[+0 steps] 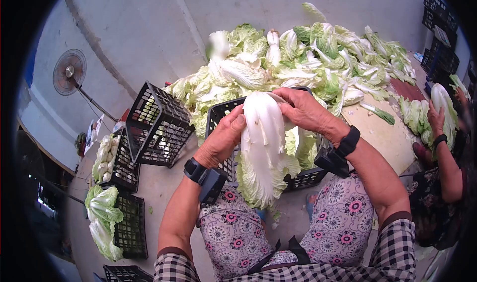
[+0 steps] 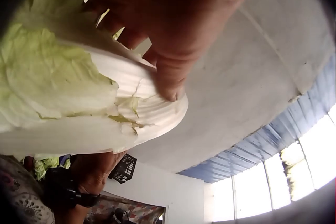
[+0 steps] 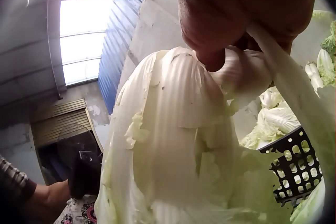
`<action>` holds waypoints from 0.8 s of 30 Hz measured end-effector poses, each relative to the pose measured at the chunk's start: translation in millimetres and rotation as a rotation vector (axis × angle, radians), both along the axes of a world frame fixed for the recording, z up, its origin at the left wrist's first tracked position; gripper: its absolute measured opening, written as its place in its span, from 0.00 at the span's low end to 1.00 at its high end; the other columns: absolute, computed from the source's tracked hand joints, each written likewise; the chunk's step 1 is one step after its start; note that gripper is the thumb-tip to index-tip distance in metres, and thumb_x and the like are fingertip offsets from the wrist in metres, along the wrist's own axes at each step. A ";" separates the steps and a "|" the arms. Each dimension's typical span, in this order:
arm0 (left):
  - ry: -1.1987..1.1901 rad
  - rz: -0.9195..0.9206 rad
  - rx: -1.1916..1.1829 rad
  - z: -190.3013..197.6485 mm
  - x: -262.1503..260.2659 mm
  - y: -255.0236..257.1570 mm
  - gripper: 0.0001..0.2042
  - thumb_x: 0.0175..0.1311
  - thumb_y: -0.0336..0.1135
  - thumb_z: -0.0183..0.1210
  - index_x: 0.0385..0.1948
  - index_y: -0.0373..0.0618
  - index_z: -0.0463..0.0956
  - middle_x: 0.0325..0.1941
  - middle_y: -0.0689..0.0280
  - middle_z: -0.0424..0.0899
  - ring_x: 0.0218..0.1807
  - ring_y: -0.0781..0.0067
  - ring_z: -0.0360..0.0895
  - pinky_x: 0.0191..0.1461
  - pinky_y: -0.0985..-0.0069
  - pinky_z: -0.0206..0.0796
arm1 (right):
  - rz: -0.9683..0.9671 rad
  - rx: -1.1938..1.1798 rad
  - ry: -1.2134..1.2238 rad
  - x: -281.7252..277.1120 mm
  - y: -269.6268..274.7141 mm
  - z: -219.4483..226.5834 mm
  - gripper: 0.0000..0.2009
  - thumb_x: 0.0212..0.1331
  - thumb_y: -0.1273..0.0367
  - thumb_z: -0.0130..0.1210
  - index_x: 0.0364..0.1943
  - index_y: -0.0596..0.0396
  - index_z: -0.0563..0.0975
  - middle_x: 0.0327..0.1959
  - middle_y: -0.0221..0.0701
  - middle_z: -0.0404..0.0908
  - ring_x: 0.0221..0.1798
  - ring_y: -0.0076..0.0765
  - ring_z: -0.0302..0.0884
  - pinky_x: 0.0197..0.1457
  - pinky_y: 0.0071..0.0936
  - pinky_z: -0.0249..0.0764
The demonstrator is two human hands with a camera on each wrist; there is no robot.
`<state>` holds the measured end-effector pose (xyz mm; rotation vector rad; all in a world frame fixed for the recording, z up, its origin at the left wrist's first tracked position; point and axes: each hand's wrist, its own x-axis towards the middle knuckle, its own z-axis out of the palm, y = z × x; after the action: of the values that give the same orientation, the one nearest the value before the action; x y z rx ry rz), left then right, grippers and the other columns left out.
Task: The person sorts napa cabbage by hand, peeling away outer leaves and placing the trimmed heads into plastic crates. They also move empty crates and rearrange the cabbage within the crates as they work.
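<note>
A napa cabbage (image 1: 262, 138) hangs between the two hands, its white base uppermost and its pale green leaf ends pointing down. My left hand (image 1: 224, 138) grips it from the left side, thumb pressed near the base in the left wrist view. My right hand (image 1: 304, 112) is at the base on the other side, and its fingers pinch an outer cabbage leaf (image 3: 281, 61) that stands away from the head. Small torn edges show on the white ribs. Behind and below is a black plastic crate (image 1: 214, 120) with cabbage leaves inside.
A large heap of cabbages and loose leaves (image 1: 318, 58) lies against the wall. To the left stand a tilted black crate (image 1: 158, 128), more filled crates and a fan (image 1: 69, 71). Another person's hand (image 1: 437, 119) holds a cabbage at the right.
</note>
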<state>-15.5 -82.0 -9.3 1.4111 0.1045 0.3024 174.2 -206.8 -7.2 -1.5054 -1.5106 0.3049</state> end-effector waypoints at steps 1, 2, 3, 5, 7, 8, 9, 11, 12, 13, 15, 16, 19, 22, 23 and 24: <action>-0.007 0.001 -0.019 -1.6 0.6 0.6 0.31 0.64 0.48 0.54 0.64 0.42 0.55 0.59 0.63 0.70 0.58 0.75 0.69 0.61 0.75 0.61 | -0.005 0.001 -0.011 0.0 -0.6 -0.5 0.16 0.56 0.71 0.49 0.49 0.60 0.73 0.39 0.44 0.79 0.44 0.41 0.78 0.49 0.32 0.71; -0.004 -0.010 -0.013 -1.7 0.9 0.0 0.30 0.64 0.48 0.53 0.64 0.43 0.55 0.59 0.63 0.70 0.58 0.75 0.68 0.61 0.76 0.61 | -0.007 0.022 -0.008 -0.5 -1.4 -0.7 0.15 0.56 0.70 0.49 0.48 0.60 0.73 0.39 0.43 0.80 0.43 0.41 0.78 0.49 0.31 0.71; -0.002 -0.020 -0.006 -0.9 0.6 -0.6 0.30 0.65 0.48 0.53 0.64 0.43 0.55 0.59 0.63 0.69 0.58 0.76 0.68 0.61 0.76 0.61 | -0.009 0.043 -0.006 -1.3 -0.9 -0.8 0.15 0.56 0.70 0.49 0.48 0.60 0.73 0.38 0.43 0.80 0.43 0.40 0.78 0.49 0.31 0.71; 0.019 -0.036 0.010 0.7 -0.3 -1.3 0.29 0.65 0.47 0.52 0.64 0.43 0.55 0.59 0.64 0.69 0.58 0.77 0.68 0.61 0.77 0.61 | -0.005 0.041 -0.011 -0.9 -0.9 -0.4 0.14 0.58 0.69 0.49 0.46 0.58 0.75 0.37 0.42 0.80 0.41 0.41 0.79 0.47 0.31 0.72; 0.058 -0.049 0.032 1.9 -1.6 -1.1 0.29 0.66 0.47 0.52 0.64 0.43 0.55 0.59 0.66 0.69 0.58 0.78 0.67 0.61 0.77 0.61 | -0.035 0.034 -0.041 -0.7 -0.6 -1.4 0.13 0.58 0.68 0.49 0.45 0.55 0.76 0.35 0.42 0.81 0.40 0.43 0.79 0.46 0.33 0.73; 0.047 -0.049 0.044 3.2 -1.6 -1.9 0.29 0.66 0.47 0.52 0.64 0.44 0.55 0.59 0.66 0.69 0.58 0.78 0.67 0.61 0.77 0.61 | -0.050 0.032 -0.057 -0.5 -0.2 -1.3 0.12 0.59 0.67 0.49 0.45 0.54 0.76 0.35 0.42 0.81 0.39 0.45 0.79 0.45 0.34 0.73; 0.036 -0.049 0.056 4.6 -1.3 -3.4 0.28 0.66 0.47 0.52 0.64 0.44 0.56 0.59 0.66 0.69 0.58 0.78 0.68 0.61 0.78 0.61 | -0.085 0.035 -0.109 -0.1 0.0 -0.4 0.12 0.59 0.67 0.49 0.45 0.53 0.76 0.34 0.41 0.81 0.39 0.46 0.79 0.44 0.35 0.73; 0.035 -0.046 0.067 5.0 0.2 -4.5 0.28 0.66 0.47 0.51 0.64 0.44 0.56 0.59 0.67 0.69 0.58 0.78 0.68 0.60 0.78 0.61 | -0.155 0.038 -0.215 1.0 -1.0 2.6 0.11 0.59 0.65 0.49 0.44 0.50 0.76 0.32 0.41 0.81 0.37 0.49 0.79 0.42 0.38 0.74; 0.043 -0.043 0.066 5.2 1.3 -4.4 0.28 0.66 0.47 0.51 0.64 0.44 0.56 0.59 0.67 0.69 0.58 0.78 0.68 0.61 0.78 0.61 | -0.184 0.040 -0.261 -0.2 -3.0 5.2 0.10 0.60 0.66 0.49 0.43 0.51 0.77 0.32 0.41 0.81 0.37 0.48 0.79 0.41 0.38 0.74; 0.052 -0.040 0.067 5.4 2.2 -4.5 0.28 0.66 0.46 0.51 0.64 0.44 0.56 0.59 0.67 0.69 0.58 0.79 0.68 0.61 0.78 0.61 | -0.213 0.043 -0.306 -1.9 -5.4 8.9 0.10 0.60 0.66 0.50 0.42 0.52 0.77 0.31 0.41 0.81 0.36 0.48 0.79 0.40 0.38 0.74; 0.045 -0.055 0.064 5.0 2.5 -4.6 0.27 0.67 0.46 0.50 0.63 0.44 0.56 0.59 0.66 0.69 0.58 0.78 0.67 0.61 0.78 0.60 | -0.252 0.043 -0.374 -2.8 -7.2 11.4 0.09 0.60 0.66 0.50 0.41 0.52 0.77 0.31 0.41 0.81 0.35 0.48 0.79 0.38 0.38 0.73; 0.042 -0.062 0.063 4.5 2.2 -4.5 0.27 0.67 0.46 0.50 0.63 0.43 0.56 0.59 0.66 0.69 0.58 0.78 0.67 0.61 0.78 0.60 | -0.263 0.040 -0.396 -2.6 -7.2 11.7 0.09 0.60 0.66 0.50 0.41 0.52 0.77 0.30 0.40 0.81 0.35 0.48 0.79 0.38 0.39 0.73; -0.011 -0.099 0.034 3.6 0.7 -3.5 0.27 0.67 0.47 0.49 0.63 0.42 0.55 0.59 0.65 0.69 0.58 0.77 0.67 0.62 0.78 0.60 | -0.281 0.041 -0.435 -4.5 -8.4 14.4 0.08 0.60 0.66 0.51 0.40 0.50 0.77 0.30 0.40 0.80 0.34 0.47 0.79 0.37 0.39 0.73; 0.059 -0.089 0.023 8.1 -3.4 -4.3 0.28 0.67 0.47 0.50 0.63 0.41 0.55 0.59 0.64 0.69 0.58 0.76 0.68 0.62 0.77 0.60 | -0.282 0.046 -0.417 -4.8 -7.5 14.5 0.08 0.60 0.65 0.51 0.40 0.50 0.77 0.29 0.39 0.80 0.34 0.47 0.79 0.36 0.39 0.73; 0.043 -0.084 0.019 8.1 -3.9 -4.7 0.28 0.67 0.48 0.50 0.63 0.41 0.55 0.59 0.64 0.69 0.58 0.76 0.68 0.62 0.77 0.60 | -0.280 0.048 -0.403 -4.7 -7.0 14.2 0.08 0.60 0.66 0.51 0.39 0.50 0.77 0.29 0.39 0.80 0.34 0.47 0.79 0.36 0.39 0.73; 0.027 -0.079 0.017 7.7 -4.2 -5.3 0.29 0.66 0.48 0.50 0.63 0.41 0.55 0.59 0.64 0.69 0.58 0.76 0.68 0.62 0.76 0.60 | -0.270 0.058 -0.407 -4.6 -7.1 14.5 0.08 0.60 0.66 0.51 0.39 0.50 0.77 0.29 0.39 0.80 0.34 0.47 0.79 0.36 0.39 0.73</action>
<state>-19.7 -87.3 -1.6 1.4324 0.0686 0.2190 169.7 -213.9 7.2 -1.7732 -1.5801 -0.2153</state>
